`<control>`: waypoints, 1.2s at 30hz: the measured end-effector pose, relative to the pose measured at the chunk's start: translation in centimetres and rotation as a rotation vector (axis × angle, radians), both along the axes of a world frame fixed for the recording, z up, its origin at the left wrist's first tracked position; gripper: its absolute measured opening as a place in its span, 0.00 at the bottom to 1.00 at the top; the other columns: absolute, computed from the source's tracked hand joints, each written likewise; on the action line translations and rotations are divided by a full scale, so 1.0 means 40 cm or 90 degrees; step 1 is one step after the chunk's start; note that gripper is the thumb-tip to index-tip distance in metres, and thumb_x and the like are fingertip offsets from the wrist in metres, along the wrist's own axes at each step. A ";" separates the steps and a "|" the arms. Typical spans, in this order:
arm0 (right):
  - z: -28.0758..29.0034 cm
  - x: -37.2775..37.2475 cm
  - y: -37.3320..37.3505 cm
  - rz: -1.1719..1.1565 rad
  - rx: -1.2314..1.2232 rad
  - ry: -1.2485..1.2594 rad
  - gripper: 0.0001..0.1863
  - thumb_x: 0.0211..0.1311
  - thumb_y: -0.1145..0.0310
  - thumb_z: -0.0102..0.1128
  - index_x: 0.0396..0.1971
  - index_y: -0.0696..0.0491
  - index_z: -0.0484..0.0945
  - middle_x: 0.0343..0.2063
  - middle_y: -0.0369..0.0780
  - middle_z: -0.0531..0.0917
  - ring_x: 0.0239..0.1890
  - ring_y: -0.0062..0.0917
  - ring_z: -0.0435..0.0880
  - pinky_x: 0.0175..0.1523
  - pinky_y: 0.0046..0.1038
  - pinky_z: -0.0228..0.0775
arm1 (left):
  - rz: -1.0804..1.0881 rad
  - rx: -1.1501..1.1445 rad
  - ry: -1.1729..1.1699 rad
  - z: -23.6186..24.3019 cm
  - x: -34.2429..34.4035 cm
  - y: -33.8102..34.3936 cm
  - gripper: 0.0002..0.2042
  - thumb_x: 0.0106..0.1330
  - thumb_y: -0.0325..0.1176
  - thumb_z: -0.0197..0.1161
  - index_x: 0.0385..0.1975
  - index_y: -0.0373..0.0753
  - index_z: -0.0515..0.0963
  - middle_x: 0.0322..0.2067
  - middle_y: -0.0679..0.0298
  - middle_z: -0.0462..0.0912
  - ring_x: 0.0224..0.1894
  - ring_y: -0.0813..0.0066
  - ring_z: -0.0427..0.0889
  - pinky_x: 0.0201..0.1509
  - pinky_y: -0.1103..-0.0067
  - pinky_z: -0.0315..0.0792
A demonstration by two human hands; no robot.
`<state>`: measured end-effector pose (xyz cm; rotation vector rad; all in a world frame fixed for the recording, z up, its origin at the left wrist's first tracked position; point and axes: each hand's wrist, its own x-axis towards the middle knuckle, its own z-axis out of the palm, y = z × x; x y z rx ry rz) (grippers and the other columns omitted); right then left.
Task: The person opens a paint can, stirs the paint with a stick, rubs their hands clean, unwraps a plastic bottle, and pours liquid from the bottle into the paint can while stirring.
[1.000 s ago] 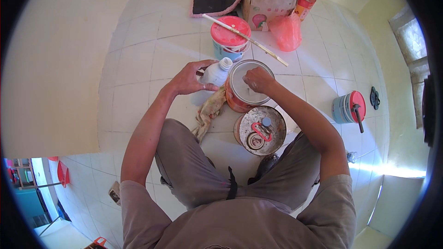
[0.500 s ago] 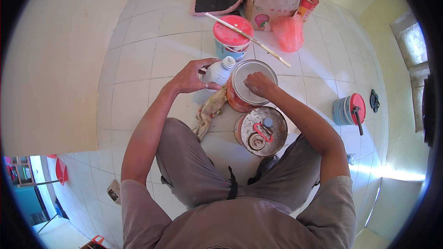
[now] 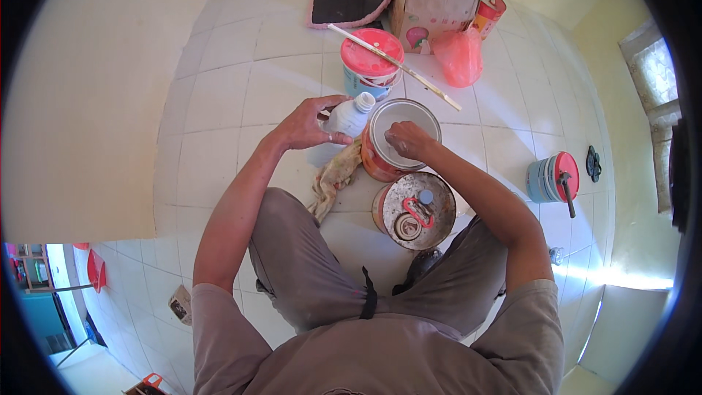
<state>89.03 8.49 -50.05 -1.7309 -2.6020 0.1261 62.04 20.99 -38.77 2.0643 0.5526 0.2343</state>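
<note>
My left hand (image 3: 311,124) is wrapped round a white plastic bottle (image 3: 348,118), which stands uncapped with its neck tilted slightly right. Beside it is an open round tin (image 3: 380,167) with an orange-red side and whitish content. Over the tin's mouth, my right hand (image 3: 411,140) is closed with its knuckles up; whatever it grips is hidden beneath the fingers. A stained cloth (image 3: 337,179) lies against the tin's left side. Nearer me, between my legs, stands a closed, paint-spattered tin (image 3: 397,205) with a red handle (image 3: 418,212) and a blue-grey cap (image 3: 425,197).
Beyond the bottle, a pale blue bucket (image 3: 356,82) with a red lid carries a long stick (image 3: 395,63). Farther back are a cardboard box (image 3: 436,18), a pink plastic bag (image 3: 461,58) and a black mat (image 3: 351,4). At right, a hammer (image 3: 566,186) rests on another lidded bucket (image 3: 542,179).
The view has shifted slightly, so the far things sit a little lower. My right hand has moved only slightly over the tin; the left keeps its grip on the bottle.
</note>
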 end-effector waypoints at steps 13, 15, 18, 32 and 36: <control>-0.034 0.012 0.011 -0.105 -0.081 0.172 0.04 0.48 0.76 0.64 0.25 0.57 0.85 0.28 0.51 0.86 0.34 0.48 0.87 0.40 0.43 0.80 | 0.005 -0.017 0.003 0.013 -0.002 -0.003 0.46 0.46 0.46 0.85 0.68 0.39 0.71 0.62 0.56 0.79 0.64 0.60 0.78 0.68 0.59 0.73; -0.034 0.012 0.014 -0.108 -0.108 0.201 0.03 0.50 0.75 0.64 0.26 0.57 0.84 0.29 0.53 0.86 0.36 0.49 0.87 0.42 0.44 0.80 | 0.007 -0.018 0.005 0.016 -0.004 -0.005 0.46 0.46 0.46 0.85 0.68 0.39 0.71 0.62 0.56 0.79 0.64 0.60 0.78 0.68 0.59 0.73; -0.039 0.016 0.015 -0.122 -0.097 0.264 0.03 0.47 0.74 0.67 0.23 0.56 0.85 0.28 0.51 0.87 0.34 0.47 0.88 0.42 0.42 0.80 | 0.007 -0.012 0.008 0.018 -0.002 -0.007 0.46 0.46 0.45 0.85 0.68 0.39 0.71 0.62 0.56 0.79 0.64 0.61 0.78 0.68 0.59 0.73; 0.023 0.028 0.026 -0.171 -0.174 0.443 0.09 0.48 0.72 0.74 0.30 0.60 0.89 0.23 0.47 0.88 0.27 0.29 0.89 0.36 0.31 0.79 | 0.016 -0.013 -0.023 -0.003 -0.004 -0.003 0.44 0.47 0.43 0.85 0.67 0.40 0.73 0.60 0.56 0.81 0.60 0.62 0.82 0.64 0.63 0.77; 0.022 0.043 0.019 -0.176 -0.173 0.475 0.07 0.51 0.74 0.74 0.30 0.61 0.89 0.19 0.41 0.87 0.21 0.21 0.84 0.29 0.28 0.75 | 0.010 -0.001 -0.020 0.002 0.007 -0.007 0.44 0.47 0.43 0.85 0.67 0.40 0.73 0.60 0.56 0.81 0.60 0.62 0.82 0.65 0.63 0.76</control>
